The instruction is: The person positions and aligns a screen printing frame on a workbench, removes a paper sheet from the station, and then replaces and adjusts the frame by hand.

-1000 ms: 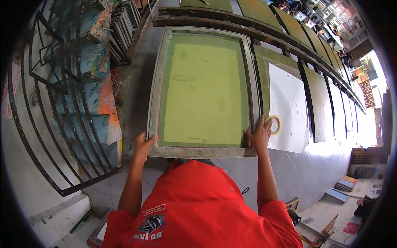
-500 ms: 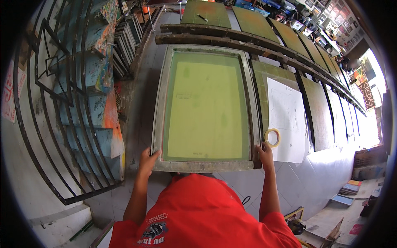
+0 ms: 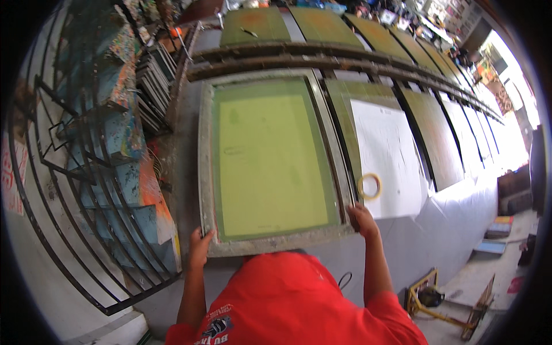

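Left hand (image 3: pixel 199 248) at seven o'clock, right hand (image 3: pixel 362 219) at four, both gripping a framed screen (image 3: pixel 270 161) (green inside), tape roll (image 3: pixel 361 187) overlapping white paper (image 3: pixel 386 141) at three.

Long surface (image 3: pixel 431 126) of olive-green rectangular panels, basically. White paper sheet (image 3: pixel 385 138) on a near one, yellow tape ring (image 3: pixel 361 187) at the sheet's left edge, skinny dark stick (image 3: pixel 249 32) far left.

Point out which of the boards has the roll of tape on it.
The greenish near board directly right of the framed screen: only it bears the tape roll, lying near the left edge of the white sheet.
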{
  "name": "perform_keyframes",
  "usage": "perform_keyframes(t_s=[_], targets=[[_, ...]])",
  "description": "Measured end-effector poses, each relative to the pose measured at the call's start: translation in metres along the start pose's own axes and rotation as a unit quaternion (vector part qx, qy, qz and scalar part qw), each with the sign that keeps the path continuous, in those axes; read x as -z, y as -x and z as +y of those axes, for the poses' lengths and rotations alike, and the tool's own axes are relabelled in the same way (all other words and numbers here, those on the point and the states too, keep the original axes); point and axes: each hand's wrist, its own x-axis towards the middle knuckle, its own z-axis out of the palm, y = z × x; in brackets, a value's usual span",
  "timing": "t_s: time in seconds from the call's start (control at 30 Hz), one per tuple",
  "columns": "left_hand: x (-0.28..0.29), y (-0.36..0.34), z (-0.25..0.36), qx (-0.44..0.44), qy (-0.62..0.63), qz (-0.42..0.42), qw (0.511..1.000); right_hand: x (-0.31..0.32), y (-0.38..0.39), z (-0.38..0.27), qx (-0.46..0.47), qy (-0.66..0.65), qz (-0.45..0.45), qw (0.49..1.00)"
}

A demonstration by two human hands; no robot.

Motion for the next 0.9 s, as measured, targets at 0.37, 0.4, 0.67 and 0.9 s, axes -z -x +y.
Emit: perform_keyframes(t_s=[0.37, 0.4, 0.67, 0.9], targets=[[-0.005, 0.001, 0.007, 0.015, -0.026, 0.022, 0.999, 0.004, -0.018, 0.024, 0.008, -0.069, -0.004, 0.998], [-0.003, 0.0, 0.005, 0.016, -0.019, 0.019, 1.0, 0.002, -0.016, 0.02, 0.006, -0.064, -0.012, 0.998], [-0.004, -0.001, 0.009, 0.005, 0.014, -0.004, 1.0, 0.005, -0.013, 0.02, 0.019, -0.034, -0.018, 0.999], [-0.009, 0.006, 0.019, 0.001, 0.019, -0.001, 1.0, -0.001, -0.006, 0.01, 0.009, -0.031, -0.016, 0.999]])
